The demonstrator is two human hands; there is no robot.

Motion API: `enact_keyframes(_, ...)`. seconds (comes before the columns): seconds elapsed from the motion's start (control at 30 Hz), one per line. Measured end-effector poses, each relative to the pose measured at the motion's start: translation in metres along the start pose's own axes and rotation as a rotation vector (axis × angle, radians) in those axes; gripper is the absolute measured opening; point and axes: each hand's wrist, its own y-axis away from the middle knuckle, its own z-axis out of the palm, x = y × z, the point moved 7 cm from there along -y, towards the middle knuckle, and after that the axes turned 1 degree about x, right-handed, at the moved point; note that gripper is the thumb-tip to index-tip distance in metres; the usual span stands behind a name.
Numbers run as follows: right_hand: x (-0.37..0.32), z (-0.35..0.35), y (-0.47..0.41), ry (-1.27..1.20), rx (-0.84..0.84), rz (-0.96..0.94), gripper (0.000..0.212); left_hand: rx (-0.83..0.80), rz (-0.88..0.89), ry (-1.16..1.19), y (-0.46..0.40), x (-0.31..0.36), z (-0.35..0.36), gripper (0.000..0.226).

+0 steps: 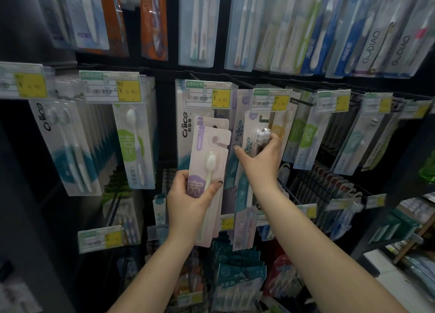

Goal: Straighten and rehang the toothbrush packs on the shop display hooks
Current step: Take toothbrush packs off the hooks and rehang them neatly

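While hands [188, 199] grip — packs [207, 171] tilted.

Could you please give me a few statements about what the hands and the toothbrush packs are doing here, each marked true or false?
1. The left hand holds a small stack of pink toothbrush packs. True.
2. The stack in the left hand hangs on a hook. False: the hanging slots at its top are free of any hook, and the stack is held in front of the display.
3. The right hand reaches up to a hanging Cnice pack and grips it. True.
4. The yellow price tag above the left hand's stack reads 8.00. True.
5. Both hands hold the same pack. False: each hand holds different packs.
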Motion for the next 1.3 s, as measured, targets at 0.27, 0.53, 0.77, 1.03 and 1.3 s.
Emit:
enact_keyframes(0.27, -0.004, 0.002, -0.003, 0.030, 0.021, -0.027, 0.075, -0.006, -0.011, -0.015, -0.002, -0.003, 0.001, 0.031)
enact_keyframes(0.53, -0.004, 0.002, 0.005, 0.022, 0.043, -0.091, 0.080, 0.003, 0.000, -0.017, -0.004, -0.006, -0.002, 0.031)
enact_keyframes(0.77, -0.015, 0.003, -0.005, -0.014, 0.059, -0.107, 0.079, 0.000, -0.007, -0.023, -0.007, -0.010, -0.001, 0.031)
enact_keyframes(1.03, -0.014, 0.003, -0.015, 0.003, 0.053, -0.083, 0.077, -0.018, -0.014, -0.018, -0.009, -0.010, 0.002, 0.031)
enact_keyframes(1.3, -0.016, 0.003, -0.008, 0.021, 0.045, -0.116, 0.075, -0.013, -0.016, 0.001, -0.008, -0.007, 0.000, 0.031)
